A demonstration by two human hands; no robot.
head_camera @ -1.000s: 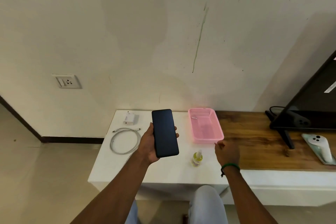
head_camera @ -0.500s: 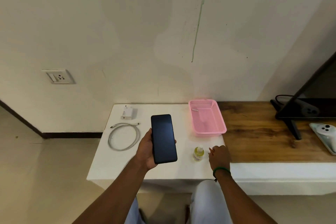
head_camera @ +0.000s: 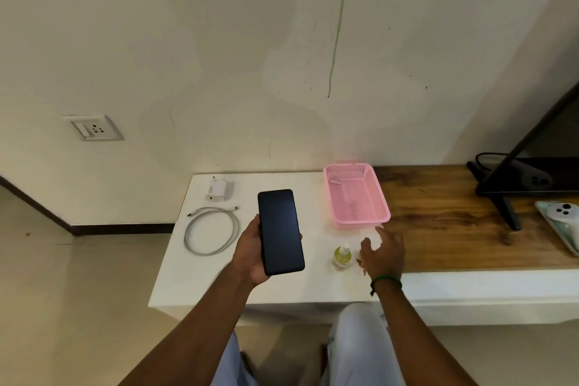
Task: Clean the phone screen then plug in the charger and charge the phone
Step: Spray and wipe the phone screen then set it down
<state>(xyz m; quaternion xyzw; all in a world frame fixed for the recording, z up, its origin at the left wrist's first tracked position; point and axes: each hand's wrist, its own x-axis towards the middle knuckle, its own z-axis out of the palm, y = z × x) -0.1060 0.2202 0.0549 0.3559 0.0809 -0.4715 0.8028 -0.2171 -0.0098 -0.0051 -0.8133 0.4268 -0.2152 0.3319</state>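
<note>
My left hand (head_camera: pixel 250 252) grips a black phone (head_camera: pixel 280 231), dark screen up, above the white table top (head_camera: pixel 194 279). A small bottle of yellow liquid (head_camera: pixel 341 257) stands on the table to the phone's right. My right hand (head_camera: pixel 383 254) hovers just right of the bottle with fingers spread, holding nothing. A white charger plug (head_camera: pixel 217 189) lies at the table's back left, and a coiled white cable (head_camera: pixel 211 230) lies in front of it. A wall socket (head_camera: pixel 93 127) sits on the wall to the left.
A pink plastic basket (head_camera: pixel 357 196) stands at the back beside the wooden counter (head_camera: pixel 454 229). A dark screen on a stand (head_camera: pixel 532 172) and a white controller (head_camera: pixel 564 216) occupy the right. My knees are below the table's front edge.
My right hand drew back from the basket's front to beside the bottle, and its fingers have now spread. My left hand still grips the phone, and the view tilted down slightly.
</note>
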